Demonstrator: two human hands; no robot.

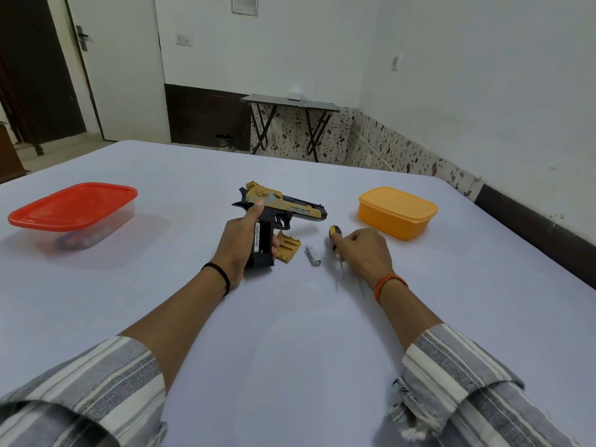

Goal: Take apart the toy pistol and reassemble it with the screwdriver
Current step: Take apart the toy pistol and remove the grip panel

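1. Toy pistol [290, 209], gold and black, sits just above the middle of the frame on the table [290, 333], with its barrel pointing to the right.
2. My left hand [240, 243] grips its black grip, thumb up against the rear of the frame. The grip's side is open, and a battery [257, 237] with a white label shows inside it.
3. Just right of the grip lies the gold cover [288, 248], flat on the table and touching the pistol's base.
4. A loose battery [312, 254] lies on the table right of the cover, between my two hands.
5. My right hand [364, 250] has its fingers curled around the screwdriver [335, 235]. The yellow-and-black handle sticks out toward the upper left of my fist, and the thin metal shaft points down toward the table.
6. Left of centre stands a clear box with a red lid [72, 204]; something lies inside it, too blurred for me to tell.
7. Right of the pistol stands a closed orange box [398, 211].
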